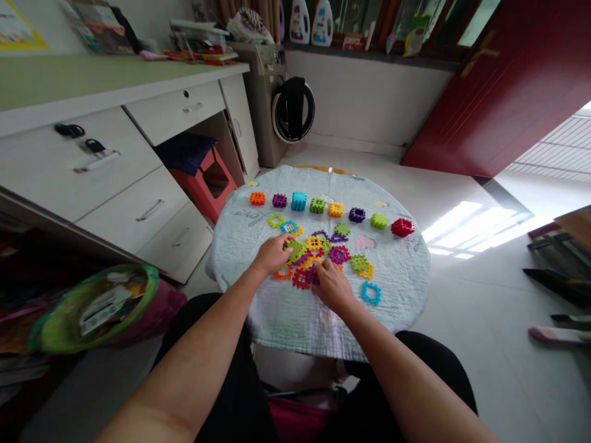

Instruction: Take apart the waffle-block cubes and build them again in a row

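Loose interlocking plastic tiles in many colours lie in a heap on the cloth-covered round table. My left hand [272, 254] is at the heap's left side, thumb and fingers closed on a green tile [297, 250]. At the near side, my right hand [333, 284] has its fingers bent down onto a purple tile [314, 275], which they partly hide. Left of those fingers lies a dark red tile [301, 279]. A green tile [359, 263] overlaps a yellow one right of the heap, and a blue square frame [371, 293] lies apart from them.
Along the far side stands a row of small assembled blocks, from an orange one [257, 198] to a red one [402, 227]. A pale cloth [286, 320] covers the table. Drawers, a red stool [207, 184] and a bin [152, 295] stand left; a washing machine [265, 92] is behind.
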`<state>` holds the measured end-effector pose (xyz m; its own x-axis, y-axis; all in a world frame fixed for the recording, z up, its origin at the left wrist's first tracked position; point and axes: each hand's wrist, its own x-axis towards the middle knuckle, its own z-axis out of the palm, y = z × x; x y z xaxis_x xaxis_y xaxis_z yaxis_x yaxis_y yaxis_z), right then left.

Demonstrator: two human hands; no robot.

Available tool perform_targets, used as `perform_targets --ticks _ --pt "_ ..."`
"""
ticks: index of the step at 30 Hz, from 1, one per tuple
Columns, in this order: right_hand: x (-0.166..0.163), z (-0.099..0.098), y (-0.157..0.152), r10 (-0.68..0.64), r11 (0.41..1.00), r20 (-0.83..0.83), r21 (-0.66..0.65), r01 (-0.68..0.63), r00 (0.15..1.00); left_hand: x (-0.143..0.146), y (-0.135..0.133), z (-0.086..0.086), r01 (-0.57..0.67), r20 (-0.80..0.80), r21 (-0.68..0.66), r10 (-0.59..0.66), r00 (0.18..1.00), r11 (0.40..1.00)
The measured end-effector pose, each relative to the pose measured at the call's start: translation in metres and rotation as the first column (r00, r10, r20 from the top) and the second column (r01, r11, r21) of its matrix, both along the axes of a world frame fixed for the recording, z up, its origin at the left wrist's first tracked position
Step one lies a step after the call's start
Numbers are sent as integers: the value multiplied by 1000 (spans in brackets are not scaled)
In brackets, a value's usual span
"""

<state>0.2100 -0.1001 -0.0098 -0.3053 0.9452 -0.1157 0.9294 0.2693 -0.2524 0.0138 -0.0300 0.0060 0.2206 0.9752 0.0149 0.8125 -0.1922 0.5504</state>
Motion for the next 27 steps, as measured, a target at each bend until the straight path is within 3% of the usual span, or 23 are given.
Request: perform_targets --ticks 5,10,14,18,20,25,27 --pt "7 2 10 -31 999 -73 -11 30 997 -14 5 0 -48 -123 -66 39 992 997" --pt "31 13 28 -146 989 -317 -46 138 937 -6 -1 -4 -48 -243 175 90 966 983" --pt "50 11 38 -289 957 -489 -160 241 823 10 -9 -12 205 -247 202 -153 957 958" --pt "55 1 38 -328 934 -558 -311 174 762 17 -13 -21 317 -302 146 -263 916 937" --pt "53 1 35 -295 935 -510 -330 132 808 17 -13 -23 324 -307 122 -274 911 938" --pt "45 15 23 -216 976 -135 -71 208 967 17 -13 -27 301 -325 81 -260 909 950" --pt "40 18 17 -159 985 -44 -73 156 986 19 -13 -30 289 -337 77 -248 908 954"
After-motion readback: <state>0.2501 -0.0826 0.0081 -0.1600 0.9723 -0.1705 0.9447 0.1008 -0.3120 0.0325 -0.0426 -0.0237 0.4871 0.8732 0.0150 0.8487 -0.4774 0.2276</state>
